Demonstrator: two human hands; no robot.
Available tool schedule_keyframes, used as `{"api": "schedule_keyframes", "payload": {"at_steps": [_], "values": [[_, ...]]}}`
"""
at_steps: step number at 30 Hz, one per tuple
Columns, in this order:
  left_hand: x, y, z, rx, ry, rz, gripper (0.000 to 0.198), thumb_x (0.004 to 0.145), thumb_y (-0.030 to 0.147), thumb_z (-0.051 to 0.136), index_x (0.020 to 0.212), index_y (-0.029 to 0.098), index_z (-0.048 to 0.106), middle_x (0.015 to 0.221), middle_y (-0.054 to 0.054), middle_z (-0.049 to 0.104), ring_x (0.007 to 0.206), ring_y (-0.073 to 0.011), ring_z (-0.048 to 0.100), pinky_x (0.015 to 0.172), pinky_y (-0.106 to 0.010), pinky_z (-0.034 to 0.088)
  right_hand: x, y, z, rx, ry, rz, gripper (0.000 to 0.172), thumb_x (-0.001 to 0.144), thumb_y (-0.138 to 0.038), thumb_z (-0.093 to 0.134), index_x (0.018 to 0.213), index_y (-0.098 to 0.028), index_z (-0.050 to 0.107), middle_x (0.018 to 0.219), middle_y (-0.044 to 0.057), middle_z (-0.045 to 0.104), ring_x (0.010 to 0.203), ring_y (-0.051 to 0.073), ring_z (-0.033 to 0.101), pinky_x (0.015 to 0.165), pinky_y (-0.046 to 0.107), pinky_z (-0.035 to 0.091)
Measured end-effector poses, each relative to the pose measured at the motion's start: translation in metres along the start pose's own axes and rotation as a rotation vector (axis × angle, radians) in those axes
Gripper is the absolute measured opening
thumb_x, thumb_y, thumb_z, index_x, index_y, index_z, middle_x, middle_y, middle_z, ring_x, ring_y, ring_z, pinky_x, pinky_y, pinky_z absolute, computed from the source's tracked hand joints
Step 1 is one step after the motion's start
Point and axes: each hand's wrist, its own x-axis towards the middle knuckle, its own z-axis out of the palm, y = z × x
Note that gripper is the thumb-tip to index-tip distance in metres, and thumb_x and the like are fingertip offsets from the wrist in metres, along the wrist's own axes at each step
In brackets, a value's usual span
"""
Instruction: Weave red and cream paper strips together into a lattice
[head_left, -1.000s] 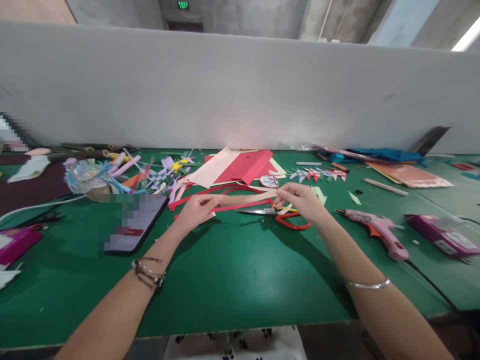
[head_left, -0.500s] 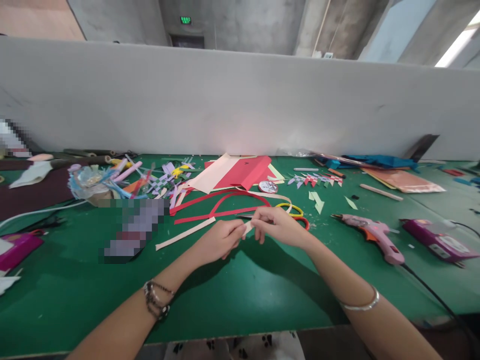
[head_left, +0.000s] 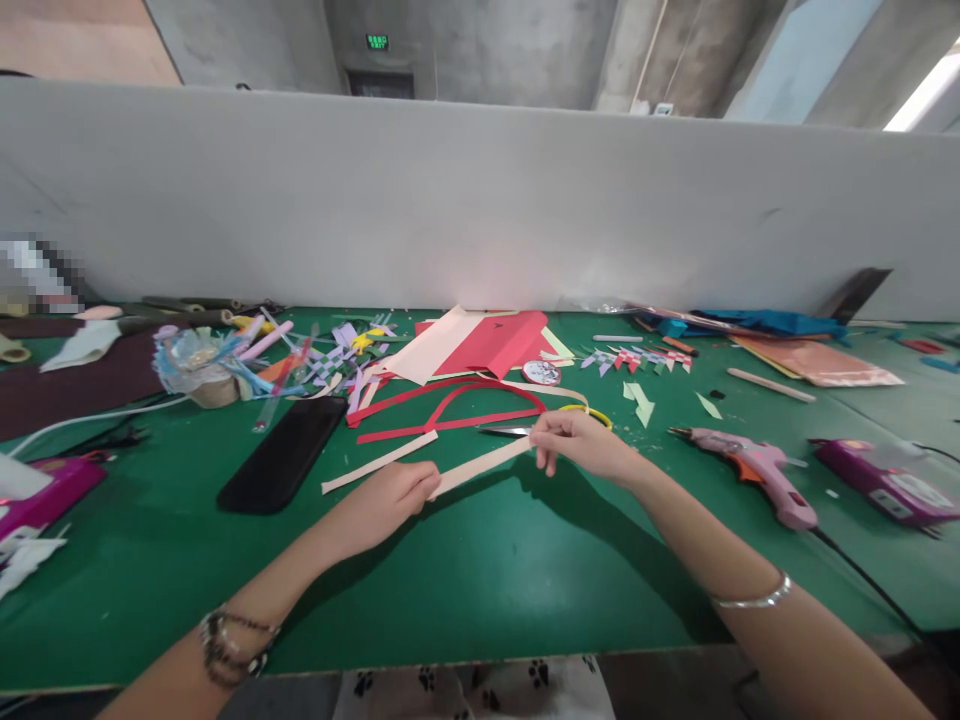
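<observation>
A pale cream paper strip [head_left: 484, 467] is stretched between my two hands, above the green table. My left hand [head_left: 394, 502] pinches its lower left end, and my right hand [head_left: 581, 443] pinches its upper right end. Behind my left hand lies another cream strip [head_left: 379, 463], flat on the table. Red paper strips [head_left: 450, 424], one of them curved, lie just beyond the hands. Scissors with a yellow handle [head_left: 598, 416] lie behind my right hand, which hides part of them; their blades [head_left: 504, 431] point left.
Red and cream paper sheets [head_left: 487, 345] lie at the back. A black phone [head_left: 283, 455] and a cup of paper scraps [head_left: 214, 385] are on the left. A pink glue gun [head_left: 757, 468] with a cord and a purple box [head_left: 877, 482] lie on the right. A grey partition [head_left: 480, 200] stands behind.
My hands have moved apart, the left one down and to the left, the right one slightly right. Much more of the cream strip now shows between them.
</observation>
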Motion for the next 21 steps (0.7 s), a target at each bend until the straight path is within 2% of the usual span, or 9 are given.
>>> {"api": "schedule_keyframes", "payload": {"at_steps": [3,5,7,9,11,13,15,18,21], "values": [[-0.013,0.001,-0.004,0.110,-0.076,-0.066,0.034,0.086,0.037,0.022,0.058,0.020,0.033,0.053,0.004,0.037,0.050,-0.0124,0.039,0.048,-0.021,0.026,-0.001,0.002,0.002,-0.015,-0.040,0.086,0.013,0.074,-0.020,0.047,0.062,-0.015,0.048,0.048,-0.004,0.057,0.041,0.006,0.053,0.046,0.018,0.042],[-0.019,0.004,-0.007,0.292,-0.116,-0.117,0.034,0.086,0.032,0.022,0.059,0.019,0.039,0.054,0.002,0.043,0.052,-0.0141,0.046,0.049,-0.022,0.029,0.001,0.002,0.005,-0.051,-0.077,0.132,0.013,0.073,-0.016,0.046,0.061,-0.015,0.048,0.047,-0.004,0.057,0.041,0.006,0.052,0.046,0.018,0.042],[-0.022,0.008,-0.008,0.488,-0.080,-0.174,0.033,0.086,0.026,0.024,0.066,0.019,0.049,0.062,-0.001,0.054,0.060,-0.0173,0.054,0.053,-0.024,0.034,0.004,0.002,0.011,-0.133,-0.115,0.146,0.014,0.073,-0.014,0.044,0.060,-0.016,0.047,0.046,-0.005,0.056,0.039,0.006,0.051,0.045,0.017,0.040],[-0.021,0.012,-0.004,0.603,0.036,-0.153,0.030,0.086,0.022,0.027,0.085,0.016,0.056,0.086,-0.007,0.062,0.079,-0.0214,0.059,0.063,-0.028,0.041,0.009,0.001,0.017,-0.243,-0.153,0.133,0.014,0.073,-0.014,0.043,0.059,-0.016,0.047,0.046,-0.005,0.055,0.037,0.005,0.049,0.042,0.016,0.038],[-0.019,0.015,0.005,0.636,0.127,0.020,0.033,0.086,0.022,0.033,0.113,0.012,0.049,0.117,-0.012,0.054,0.107,-0.0236,0.050,0.083,-0.034,0.040,0.015,-0.002,0.026,-0.346,-0.180,0.104,0.014,0.073,-0.015,0.042,0.060,-0.016,0.048,0.047,-0.005,0.056,0.037,0.005,0.049,0.041,0.015,0.037],[-0.015,0.018,0.018,0.623,0.068,0.219,0.044,0.087,0.026,0.037,0.129,0.012,0.035,0.134,-0.011,0.040,0.122,-0.0219,0.037,0.096,-0.036,0.033,0.020,-0.004,0.034,-0.419,-0.185,0.065,0.013,0.071,-0.014,0.041,0.060,-0.016,0.048,0.047,-0.005,0.056,0.037,0.005,0.049,0.040,0.015,0.036],[-0.013,0.018,0.030,0.611,-0.003,0.325,0.052,0.088,0.034,0.039,0.134,0.013,0.027,0.140,-0.010,0.030,0.127,-0.0227,0.028,0.101,-0.040,0.027,0.023,-0.006,0.041,-0.462,-0.171,0.038,0.012,0.069,-0.013,0.042,0.060,-0.016,0.048,0.047,-0.005,0.055,0.037,0.005,0.048,0.041,0.014,0.036],[-0.012,0.014,0.041,0.565,-0.029,0.309,0.059,0.087,0.040,0.039,0.136,0.010,0.023,0.141,-0.013,0.024,0.129,-0.0248,0.024,0.102,-0.043,0.026,0.025,-0.009,0.047,-0.516,-0.118,0.007,0.011,0.068,-0.012,0.043,0.058,-0.016,0.048,0.044,-0.006,0.051,0.035,0.005,0.045,0.041,0.015,0.035],[-0.013,0.009,0.041,0.493,0.031,0.177,0.059,0.086,0.036,0.042,0.134,0.005,0.026,0.137,-0.018,0.033,0.124,-0.0273,0.032,0.098,-0.042,0.033,0.023,-0.009,0.048,-0.553,-0.071,-0.032,0.012,0.066,-0.012,0.046,0.056,-0.016,0.049,0.043,-0.006,0.050,0.038,0.005,0.045,0.044,0.015,0.034]]}}
